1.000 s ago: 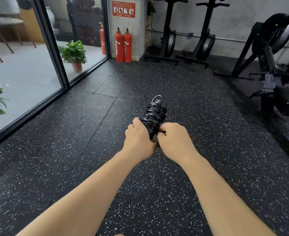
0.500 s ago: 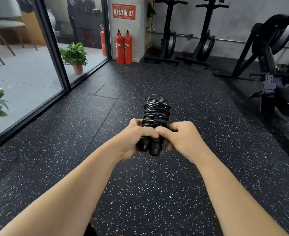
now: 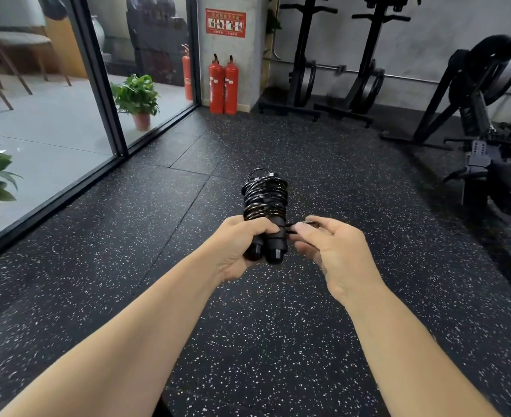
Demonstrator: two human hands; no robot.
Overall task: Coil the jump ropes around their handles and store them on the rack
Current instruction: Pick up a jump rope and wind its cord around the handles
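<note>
A black jump rope [image 3: 264, 200] is wound in many turns around its two black handles [image 3: 267, 249], which lie side by side and point away from me. My left hand [image 3: 239, 245] grips the near ends of both handles from the left. My right hand [image 3: 329, 248] is just to the right of the bundle and pinches a short loose end of the black rope between thumb and fingertips. No storage rack for ropes is recognisable in view.
The floor is black speckled rubber [image 3: 248, 326]. A glass wall with a dark frame [image 3: 103, 85] runs along the left, with potted plants [image 3: 137, 99] behind it. Two red fire extinguishers [image 3: 224, 82] stand at a pillar. Black gym machines [image 3: 489, 115] fill the right and back.
The bundle has been turned so the handle ends face me. My right hand has come off the handles and moved right, now pinching the loose rope end. The left hand keeps its grip.
</note>
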